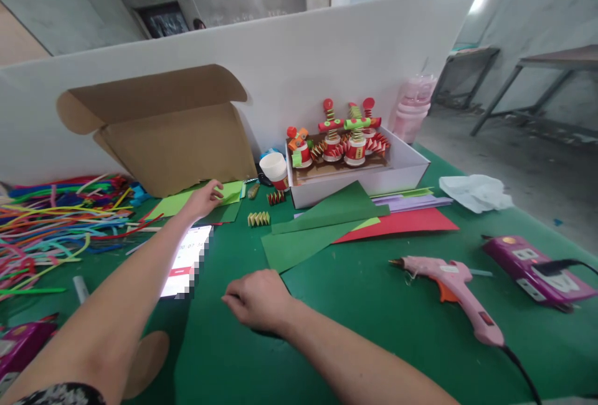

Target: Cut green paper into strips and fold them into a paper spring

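Note:
My left hand (205,198) reaches over the light green paper (232,192) at the back left, its fingers bent but apart, with no object seen between them. Whether the fingertips touch the sheet, I cannot tell. On the tabletop, my right hand (259,300) is curled into a loose fist, and nothing shows in it. Just beyond it lie green paper sheets (303,244). Two small folded paper springs, one yellow (258,219) and one red and dark green (275,197), sit between the hands and a white paper cup (274,168).
A white box (359,182) holds several decorated cup figures (355,149). At right are a pink glue gun (455,280) and a purple device (537,268). Pipe cleaners (56,218) heap at left. A lit phone (189,258) lies beside my left forearm; an open cardboard box (177,149) stands behind.

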`<state>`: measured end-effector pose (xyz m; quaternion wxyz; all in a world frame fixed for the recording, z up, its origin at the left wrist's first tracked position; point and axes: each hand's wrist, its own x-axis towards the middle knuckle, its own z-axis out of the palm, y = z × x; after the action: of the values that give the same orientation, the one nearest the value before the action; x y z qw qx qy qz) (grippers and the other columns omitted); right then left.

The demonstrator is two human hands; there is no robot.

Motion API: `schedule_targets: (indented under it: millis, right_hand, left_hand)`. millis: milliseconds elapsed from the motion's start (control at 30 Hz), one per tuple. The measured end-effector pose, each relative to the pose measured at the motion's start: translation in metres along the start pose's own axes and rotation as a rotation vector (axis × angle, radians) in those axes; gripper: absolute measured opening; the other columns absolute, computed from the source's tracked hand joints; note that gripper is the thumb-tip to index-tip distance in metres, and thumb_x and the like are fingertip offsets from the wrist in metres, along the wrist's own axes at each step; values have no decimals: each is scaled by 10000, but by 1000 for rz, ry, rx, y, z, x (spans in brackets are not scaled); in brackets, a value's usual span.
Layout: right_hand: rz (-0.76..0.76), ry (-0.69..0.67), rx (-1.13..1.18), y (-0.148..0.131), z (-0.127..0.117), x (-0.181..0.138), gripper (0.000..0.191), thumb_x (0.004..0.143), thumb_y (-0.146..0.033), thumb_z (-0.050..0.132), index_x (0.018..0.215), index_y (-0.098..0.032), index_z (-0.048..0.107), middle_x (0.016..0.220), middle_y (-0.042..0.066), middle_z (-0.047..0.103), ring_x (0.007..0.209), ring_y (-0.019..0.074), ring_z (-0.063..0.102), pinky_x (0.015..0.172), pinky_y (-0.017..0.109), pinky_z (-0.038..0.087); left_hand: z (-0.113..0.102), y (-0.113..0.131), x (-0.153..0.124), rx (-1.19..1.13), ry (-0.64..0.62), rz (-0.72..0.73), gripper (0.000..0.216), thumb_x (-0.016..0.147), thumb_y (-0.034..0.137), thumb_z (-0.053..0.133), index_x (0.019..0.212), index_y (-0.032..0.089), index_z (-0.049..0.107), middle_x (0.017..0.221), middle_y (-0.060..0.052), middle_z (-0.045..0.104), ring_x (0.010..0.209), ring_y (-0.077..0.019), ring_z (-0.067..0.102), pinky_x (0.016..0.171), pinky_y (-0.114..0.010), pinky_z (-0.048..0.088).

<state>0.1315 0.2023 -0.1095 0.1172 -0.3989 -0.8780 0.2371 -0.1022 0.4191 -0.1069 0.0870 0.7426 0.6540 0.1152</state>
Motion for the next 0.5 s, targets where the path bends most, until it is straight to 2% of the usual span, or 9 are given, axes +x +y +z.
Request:
schedule_targets:
  millis: [233,400,500]
  right_hand:
    - [3,-4,1,0,-1,0,296,974,-375,455,999,-244,720,957,29,771,873,213,708,622,283,451]
    - [0,5,-3,0,1,1,295,974,-384,458,998,-248,719,949,33,772,863,207,709,628,277,457]
    - [0,1,-10,0,0,0,293,973,-381,460,1000,-245,719,942,37,773,854,208,710,627,279,459]
  left_hand:
    - [-1,0,5,89,-12,-33,264,762,425,594,910,238,706,1018,-57,763,959,-244,667,835,-294,482]
    - [2,3,7,173,-17,-45,310,769,415,577,985,253,729,1054,-55,759,992,-276,659,823,-308,476]
    - [7,5,7,238,-21,-55,400,730,360,602,1093,226,703,1110,-109,738,1011,-320,657,793,-337,479]
